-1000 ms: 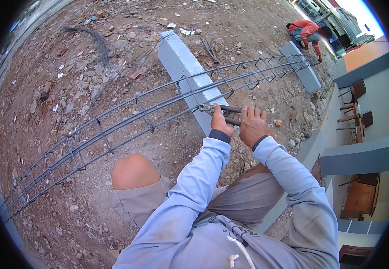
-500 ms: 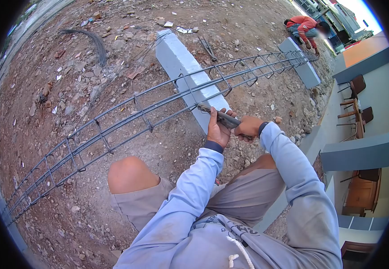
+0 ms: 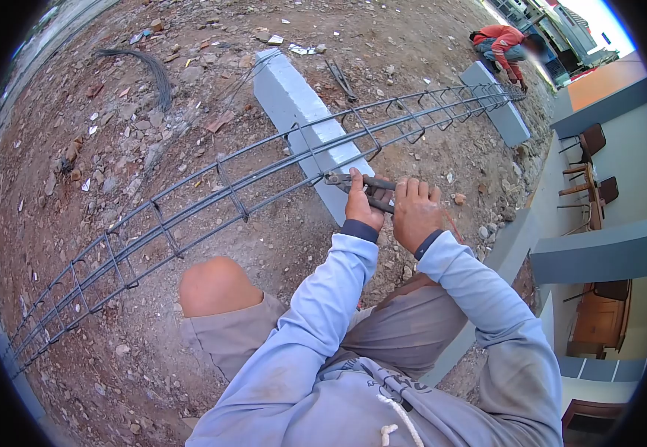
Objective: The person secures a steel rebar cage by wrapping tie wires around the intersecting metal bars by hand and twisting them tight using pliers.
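A pair of dark pincers (image 3: 378, 183) has its jaws against the lower bar of a long rebar cage (image 3: 264, 169). My left hand (image 3: 363, 205) is wrapped round the tool just behind its head, with the thumb along the top. Farther back, my right hand (image 3: 417, 214) grips the handles, which stand apart. The cage rests across a pale grey block (image 3: 293, 93) and a second grey block (image 3: 513, 123) farther off. Square wire stirrups ring its long bars.
A co-worker in red (image 3: 500, 46) bends at the cage's far end. A wire bundle (image 3: 156, 73) and another tool (image 3: 342, 80) lie on rubble ground (image 3: 211, 138). Chairs (image 3: 590, 141) stand beyond the grey ledge (image 3: 517, 235) at right.
The pincer handles, close together half a second ago, are now apart. My right hand has turned from a fist at the handle ends to lying over them with its fingers upward.
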Motion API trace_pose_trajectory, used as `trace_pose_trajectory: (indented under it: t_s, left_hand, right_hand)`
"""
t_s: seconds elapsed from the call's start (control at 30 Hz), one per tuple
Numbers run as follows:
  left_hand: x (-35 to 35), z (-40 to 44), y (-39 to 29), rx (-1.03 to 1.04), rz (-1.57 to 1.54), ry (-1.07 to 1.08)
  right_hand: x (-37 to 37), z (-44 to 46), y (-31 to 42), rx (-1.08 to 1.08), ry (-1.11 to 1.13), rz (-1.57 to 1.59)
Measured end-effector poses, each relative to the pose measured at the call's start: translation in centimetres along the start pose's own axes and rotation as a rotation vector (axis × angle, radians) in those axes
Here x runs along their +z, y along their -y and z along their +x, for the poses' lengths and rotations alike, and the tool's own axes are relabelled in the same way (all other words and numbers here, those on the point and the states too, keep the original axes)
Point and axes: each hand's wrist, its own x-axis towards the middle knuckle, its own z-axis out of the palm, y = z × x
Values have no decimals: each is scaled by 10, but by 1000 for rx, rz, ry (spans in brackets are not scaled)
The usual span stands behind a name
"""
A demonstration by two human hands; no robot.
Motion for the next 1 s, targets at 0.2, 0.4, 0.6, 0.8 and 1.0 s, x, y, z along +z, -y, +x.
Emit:
trace_pose_trajectory:
  t_s: [0.2,0.4,0.6,0.8,1.0]
  left_hand:
    - [2,8,3,-11,5,93]
    - [3,-3,4,2,34,49]
    - [-12,-3,5,-21,81,74]
    - [-34,-7,0,5,148,183]
    - [-39,-5,-8,-7,123,281]
  right_hand:
    - [20,23,-2,24,-138,-131]
    - [13,33,-15,-7,164,110]
    - [26,42,-23,6,406,253]
    - [37,39,-17,0,571,409]
    - [37,46,-27,283,1344,1101]
